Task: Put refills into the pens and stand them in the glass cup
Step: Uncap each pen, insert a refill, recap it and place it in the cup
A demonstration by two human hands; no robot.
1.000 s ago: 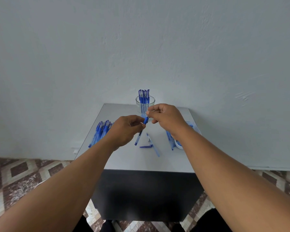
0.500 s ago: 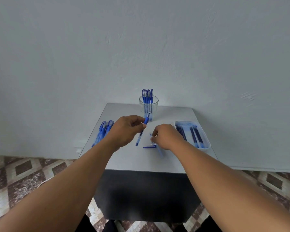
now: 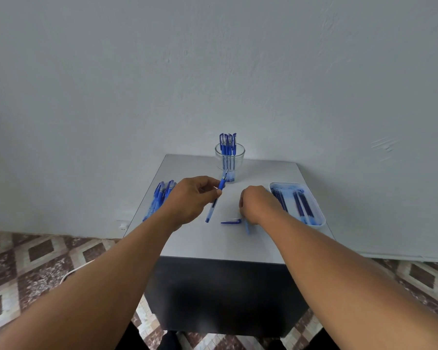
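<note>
Pinching a pen [image 3: 216, 198] in our left hand [image 3: 190, 198], we curled our right hand [image 3: 257, 207] on the tabletop [image 3: 238, 243] beside a cap [image 3: 230, 221]; its grip was unclear.

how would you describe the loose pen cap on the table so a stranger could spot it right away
On the grey table, look between the two hands, nearer the front edge. The blue pen cap lies flat beside the right hand. It is short and alone, unlike the pile of pens at the left.
</note>
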